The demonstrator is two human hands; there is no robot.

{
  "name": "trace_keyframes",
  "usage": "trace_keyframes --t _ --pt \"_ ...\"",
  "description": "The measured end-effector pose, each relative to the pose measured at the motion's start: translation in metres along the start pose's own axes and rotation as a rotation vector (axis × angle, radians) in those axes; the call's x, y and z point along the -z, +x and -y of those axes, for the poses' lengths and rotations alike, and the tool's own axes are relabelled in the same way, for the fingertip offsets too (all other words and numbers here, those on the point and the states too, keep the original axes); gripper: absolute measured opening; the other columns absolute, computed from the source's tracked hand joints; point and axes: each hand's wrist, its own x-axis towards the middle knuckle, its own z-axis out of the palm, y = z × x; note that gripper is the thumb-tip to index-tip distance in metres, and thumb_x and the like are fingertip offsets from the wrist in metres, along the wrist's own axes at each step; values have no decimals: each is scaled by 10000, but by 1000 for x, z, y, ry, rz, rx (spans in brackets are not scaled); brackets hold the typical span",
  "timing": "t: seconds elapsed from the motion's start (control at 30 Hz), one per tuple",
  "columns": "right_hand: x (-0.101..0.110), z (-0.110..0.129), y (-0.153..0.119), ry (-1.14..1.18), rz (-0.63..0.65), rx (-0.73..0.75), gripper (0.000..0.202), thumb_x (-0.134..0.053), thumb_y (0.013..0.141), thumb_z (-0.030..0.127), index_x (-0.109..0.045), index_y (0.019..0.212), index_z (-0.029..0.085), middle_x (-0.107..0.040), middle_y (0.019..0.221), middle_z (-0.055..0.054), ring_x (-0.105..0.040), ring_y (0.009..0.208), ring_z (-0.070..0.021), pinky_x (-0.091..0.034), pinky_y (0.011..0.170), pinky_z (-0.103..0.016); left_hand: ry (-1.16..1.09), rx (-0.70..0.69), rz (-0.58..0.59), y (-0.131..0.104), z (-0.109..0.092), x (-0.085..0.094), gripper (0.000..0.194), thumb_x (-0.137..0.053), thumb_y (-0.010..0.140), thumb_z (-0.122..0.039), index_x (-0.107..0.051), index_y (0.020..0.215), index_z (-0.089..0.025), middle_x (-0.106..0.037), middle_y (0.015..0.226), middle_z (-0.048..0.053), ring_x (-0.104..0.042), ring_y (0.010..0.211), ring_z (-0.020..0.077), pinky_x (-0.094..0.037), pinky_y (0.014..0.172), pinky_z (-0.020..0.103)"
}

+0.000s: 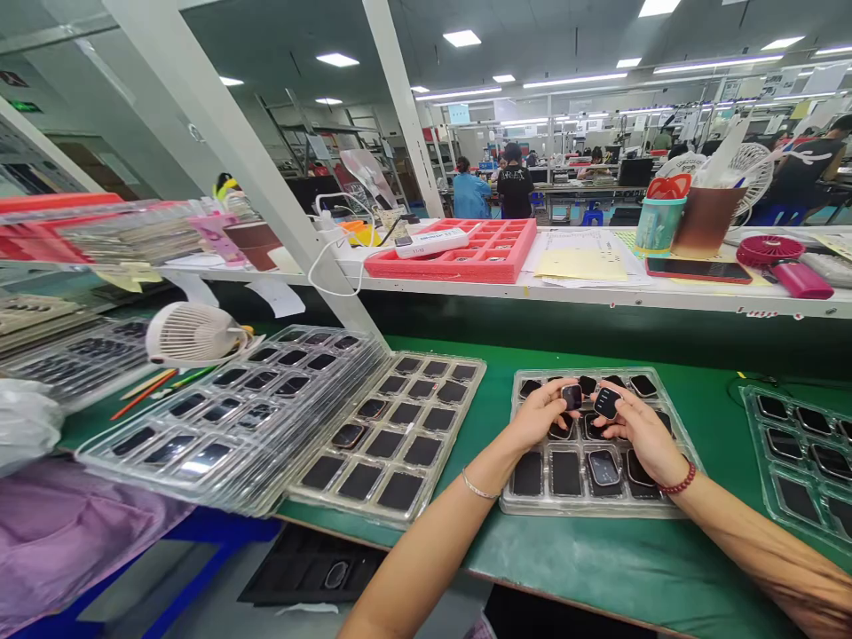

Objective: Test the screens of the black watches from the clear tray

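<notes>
My left hand [539, 414] pinches a small dark watch case [571, 396] over a clear plastic tray [532, 506] on the green bench. My right hand [642, 437] grips a second dark watch case [607, 402] just to the right of it. Both hands hover above the tray's upper rows. The tray's pockets hold several more dark cases, some hidden under my hands. A thin bracelet circles my left wrist and a red bead bracelet my right.
A stack of clear trays [392, 435] with dark parts lies to the left, another tray [799, 444] at the right edge. A small white fan [190, 333] sits at the left. A red tray [479, 253], cups and papers stand on the shelf behind. People work at benches far behind.
</notes>
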Motion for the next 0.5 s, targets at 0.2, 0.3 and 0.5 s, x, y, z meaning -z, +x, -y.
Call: trace_keyframes --t 0.2,0.3,0.5 --pt "0 -1 -2 -80 74 -12 526 -602 782 363 -486 1269 200 -617 1127 -112 -627 732 -165 -528 587 -277 36 13 14 -5 -2 -3 543 -555 691 -122 -493 1230 -144 -630 984 94 -636 761 158 -451 536 186" --pt "2 1 -3 -161 121 19 494 -583 786 301 -488 1260 202 -617 1113 -100 -618 730 -160 -523 601 -283 76 27 18 -11 -5 -7 528 -579 711 -131 -496 1232 -151 -638 982 96 -639 757 155 -453 560 194" --pt "1 7 -7 -167 152 35 370 -544 849 402 -561 1152 192 -645 1035 -97 -602 667 -153 -513 582 -291 109 19 -12 -15 -7 -9 405 -599 798 -393 -578 1104 -128 -641 885 79 -638 655 144 -427 509 190"
